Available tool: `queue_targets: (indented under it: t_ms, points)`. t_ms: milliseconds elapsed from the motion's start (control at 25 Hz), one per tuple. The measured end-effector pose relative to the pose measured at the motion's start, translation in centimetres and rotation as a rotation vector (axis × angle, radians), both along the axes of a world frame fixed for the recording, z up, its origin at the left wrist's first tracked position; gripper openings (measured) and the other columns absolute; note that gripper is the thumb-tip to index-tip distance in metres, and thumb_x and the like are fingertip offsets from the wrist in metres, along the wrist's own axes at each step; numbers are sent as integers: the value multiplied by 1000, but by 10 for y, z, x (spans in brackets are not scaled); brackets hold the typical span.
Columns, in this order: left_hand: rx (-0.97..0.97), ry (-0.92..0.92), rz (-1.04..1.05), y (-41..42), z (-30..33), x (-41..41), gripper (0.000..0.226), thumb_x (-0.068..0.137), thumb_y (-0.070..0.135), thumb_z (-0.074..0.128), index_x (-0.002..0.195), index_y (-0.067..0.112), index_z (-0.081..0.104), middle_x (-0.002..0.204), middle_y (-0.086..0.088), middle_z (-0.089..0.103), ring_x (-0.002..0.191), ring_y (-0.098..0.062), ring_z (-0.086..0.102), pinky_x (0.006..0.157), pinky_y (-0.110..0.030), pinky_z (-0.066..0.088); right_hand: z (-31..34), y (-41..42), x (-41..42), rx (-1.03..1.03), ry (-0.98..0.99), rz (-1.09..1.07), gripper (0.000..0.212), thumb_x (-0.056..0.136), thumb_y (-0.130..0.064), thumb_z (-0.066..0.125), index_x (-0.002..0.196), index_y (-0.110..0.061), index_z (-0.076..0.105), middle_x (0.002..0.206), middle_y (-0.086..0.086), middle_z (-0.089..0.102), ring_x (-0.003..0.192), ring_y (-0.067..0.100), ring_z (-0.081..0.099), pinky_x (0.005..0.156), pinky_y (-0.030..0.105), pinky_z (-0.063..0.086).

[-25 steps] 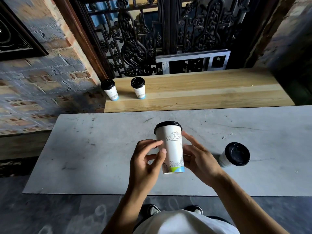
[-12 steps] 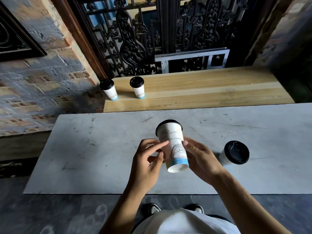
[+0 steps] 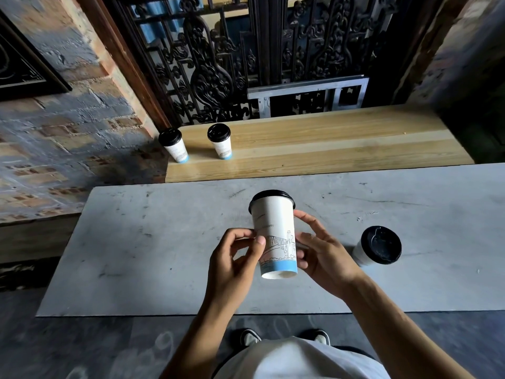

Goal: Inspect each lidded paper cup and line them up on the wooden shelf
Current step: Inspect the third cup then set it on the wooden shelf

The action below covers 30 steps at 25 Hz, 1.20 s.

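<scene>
- The grey stone bench (image 3: 136, 255) is flat, scuffed and mottled.
- The wooden shelf (image 3: 341, 143) behind it is pale planking; two black-lidded paper cups (image 3: 175, 144) (image 3: 220, 140) stand upright at its left end.
- A third lidded cup (image 3: 375, 247) stands on the bench, right of the hands.
- A tapered white held cup (image 3: 274, 236), blue-banded, tilts above the bench.
- Left hand (image 3: 232, 263) and right hand (image 3: 325, 255) each close their grip on its sides, fingers curled.

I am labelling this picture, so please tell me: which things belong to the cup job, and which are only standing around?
Job: held cup, left hand, right hand, two shelf cups, table cup, wooden shelf.
Not job: grey table, iron grille, metal frame.
</scene>
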<state>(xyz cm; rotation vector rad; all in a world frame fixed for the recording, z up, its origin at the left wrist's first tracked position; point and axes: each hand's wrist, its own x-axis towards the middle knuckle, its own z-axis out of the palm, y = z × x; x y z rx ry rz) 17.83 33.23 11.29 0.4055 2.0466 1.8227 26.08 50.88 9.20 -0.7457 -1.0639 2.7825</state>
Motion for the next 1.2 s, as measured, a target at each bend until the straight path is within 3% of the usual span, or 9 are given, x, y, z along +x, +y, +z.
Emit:
queue_targets:
  t_ms: [120,320,440,560,680,760,880,1000,1200]
  points:
    - [4,-6,-47,1,4,1,26,86,32,78,94,12,62,90,15,77,82,-3,74,73,-19,58,2,0,2,21,18,109,51,96,-18,64,143,-6,49,78,7,60,56,15,46,47,25,40]
    - [-22,-39,-81,-2,-1,-1,35,83,43,69,96,12,64,85,9,77,78,-6,72,76,-31,61,9,0,4,111,50,311,60,87,-48,72,120,1,61,84,13,64,53,15,47,46,25,46]
    - [-54,28,-63,-5,-2,-2,33,82,47,65,107,26,65,104,9,74,91,-9,73,78,-30,61,11,0,1,144,47,298,46,93,-39,65,119,0,61,85,15,62,52,15,44,46,25,46]
    - [-43,207,-44,-7,2,-6,33,88,32,60,117,48,64,123,3,61,104,-17,69,80,-22,59,9,3,-2,107,56,292,39,97,-25,55,125,1,60,90,18,62,55,18,45,52,30,47]
    - [-63,383,-64,-6,4,-9,54,88,0,54,123,38,69,122,-6,57,115,-19,62,89,-14,51,9,8,-2,69,97,303,44,99,-10,43,141,-5,54,98,20,68,57,19,49,56,33,51]
    - [-68,392,-66,-5,2,-10,57,85,-7,52,123,32,70,121,-6,59,120,-22,60,92,-17,51,11,9,-2,82,98,291,46,97,-7,48,143,-9,54,99,19,72,58,19,52,57,34,53]
    - [-34,293,-6,-3,0,-10,49,86,0,54,118,34,69,119,-2,63,109,-22,65,80,-21,56,10,8,-4,129,60,256,50,93,-9,60,143,-6,53,100,19,70,58,21,55,59,35,54]
    - [-9,210,14,-2,2,-7,28,92,16,61,117,27,68,118,-6,67,104,-13,67,78,-13,53,9,6,-5,165,44,248,51,92,-12,63,141,-3,54,103,18,70,62,23,56,62,35,56]
    - [-24,132,21,0,1,-5,30,89,23,66,118,16,67,117,-5,71,103,-8,69,76,-10,52,7,6,-4,176,18,219,54,90,-13,66,141,-2,53,108,22,67,65,25,57,62,35,55]
